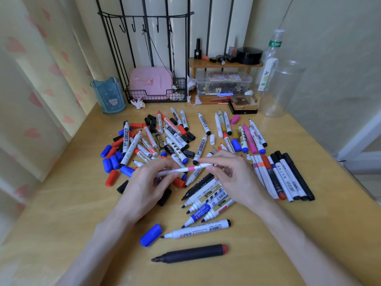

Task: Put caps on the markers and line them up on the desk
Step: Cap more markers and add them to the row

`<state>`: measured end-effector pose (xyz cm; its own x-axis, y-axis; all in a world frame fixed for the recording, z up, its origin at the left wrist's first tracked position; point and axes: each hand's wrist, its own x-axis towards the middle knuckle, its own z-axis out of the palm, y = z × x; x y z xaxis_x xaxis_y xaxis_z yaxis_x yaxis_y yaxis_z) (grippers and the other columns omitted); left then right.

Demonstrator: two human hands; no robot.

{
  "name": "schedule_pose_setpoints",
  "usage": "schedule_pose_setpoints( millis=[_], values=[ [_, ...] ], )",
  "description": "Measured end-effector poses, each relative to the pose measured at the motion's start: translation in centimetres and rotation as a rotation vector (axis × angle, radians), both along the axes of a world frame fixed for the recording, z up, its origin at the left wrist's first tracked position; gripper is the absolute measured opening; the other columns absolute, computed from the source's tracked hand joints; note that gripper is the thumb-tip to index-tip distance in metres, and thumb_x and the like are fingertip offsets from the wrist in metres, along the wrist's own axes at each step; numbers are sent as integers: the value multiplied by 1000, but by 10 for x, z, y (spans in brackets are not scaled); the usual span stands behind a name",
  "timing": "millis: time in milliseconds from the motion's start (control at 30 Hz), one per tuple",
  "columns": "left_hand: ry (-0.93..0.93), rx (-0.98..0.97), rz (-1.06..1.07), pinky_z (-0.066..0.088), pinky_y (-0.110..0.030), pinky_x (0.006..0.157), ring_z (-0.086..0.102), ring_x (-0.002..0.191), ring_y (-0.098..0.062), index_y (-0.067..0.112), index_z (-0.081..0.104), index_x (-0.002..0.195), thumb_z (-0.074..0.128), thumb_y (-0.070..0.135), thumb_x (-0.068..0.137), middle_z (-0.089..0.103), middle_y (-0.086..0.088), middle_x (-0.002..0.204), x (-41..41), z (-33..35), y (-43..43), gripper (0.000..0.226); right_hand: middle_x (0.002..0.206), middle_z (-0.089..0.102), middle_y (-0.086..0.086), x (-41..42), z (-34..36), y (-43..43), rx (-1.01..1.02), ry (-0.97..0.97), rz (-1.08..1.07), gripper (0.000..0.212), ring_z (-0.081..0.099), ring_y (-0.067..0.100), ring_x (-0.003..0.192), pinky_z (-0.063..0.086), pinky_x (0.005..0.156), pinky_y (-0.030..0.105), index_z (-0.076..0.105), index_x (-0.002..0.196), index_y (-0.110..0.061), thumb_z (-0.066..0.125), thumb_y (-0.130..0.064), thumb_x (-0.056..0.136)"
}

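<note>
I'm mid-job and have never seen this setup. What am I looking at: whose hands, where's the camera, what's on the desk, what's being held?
There is no machine here: a person works with bare hands. The one picture comes from a camera on their head, looking down. The left hand and right hand each pinch one end of a thin white pen with a pink band. On the desk lies a pile of mostly uncapped markers and loose caps. A neat row of markers lies at the right.
</note>
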<state>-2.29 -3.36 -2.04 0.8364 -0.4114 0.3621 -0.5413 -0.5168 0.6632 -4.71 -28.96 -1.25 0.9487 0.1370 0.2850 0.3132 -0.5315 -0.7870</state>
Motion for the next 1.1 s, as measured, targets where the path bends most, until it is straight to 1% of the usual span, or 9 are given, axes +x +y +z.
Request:
schedule_pose_setpoints(
  millis=[67,200,300,433,633,733,867,1000,1100],
  values=[
    [-3,1,-3,51,-38,69,60,80,-15,35,69,105,64,31,102,68,13,92,0,0,0,7,96,62,-15,0,1,-1,-46,-24,3,29,54,19,67,44,57,35,75,125,-22,64,-11,101],
    [-15,12,-2,50,-31,70,61,81,-15,37,70,106,66,30,101,67,15,92,-1,1,-1,9,92,61,-14,-2,3,0,-102,-41,32,31,53,12,67,38,59,18,75,125,-23,65,-7,100],
    [-31,44,0,45,-23,67,59,82,-14,38,70,105,66,31,101,67,15,93,-2,3,-2,9,91,63,-11,-4,5,3,-97,-19,59,32,51,15,64,41,57,24,75,125,-26,67,-8,99],
    [-36,39,4,49,-30,70,60,83,-13,36,70,104,65,32,102,67,15,93,-1,3,-1,8,80,68,-16,-6,7,4,-1,55,8,26,65,10,64,47,60,16,77,117,-26,71,-10,96],
    [-21,15,-7,52,-49,97,66,87,-16,32,74,111,58,43,105,67,10,97,0,-2,1,21,81,73,-10,-8,8,8,70,70,-9,14,71,14,65,61,65,38,78,105,-21,74,-13,95],
    [-34,9,-1,54,-47,86,66,88,-15,26,78,109,57,41,105,68,10,94,1,0,1,26,77,74,-5,-8,7,12,79,54,-12,14,72,14,66,62,67,36,79,106,-17,75,-12,94],
    [-59,14,10,54,-48,84,65,86,-15,23,79,106,58,37,103,67,12,91,2,1,0,26,74,74,-8,-10,5,16,117,33,-23,15,74,12,69,58,65,23,79,106,-17,75,-11,93],
    [-60,1,36,53,-44,77,64,82,-14,22,80,104,58,37,102,68,11,91,1,-1,-5,27,73,76,-3,-10,3,18,135,33,-44,14,75,12,71,62,70,39,80,107,-15,74,-12,94],
    [-66,-12,63,52,-46,72,62,79,-15,22,80,106,58,38,101,68,11,89,-1,-1,-8,28,74,76,-3,-12,4,19,157,21,-56,14,76,13,72,62,71,44,79,107,-15,74,-12,95]
  ],
)
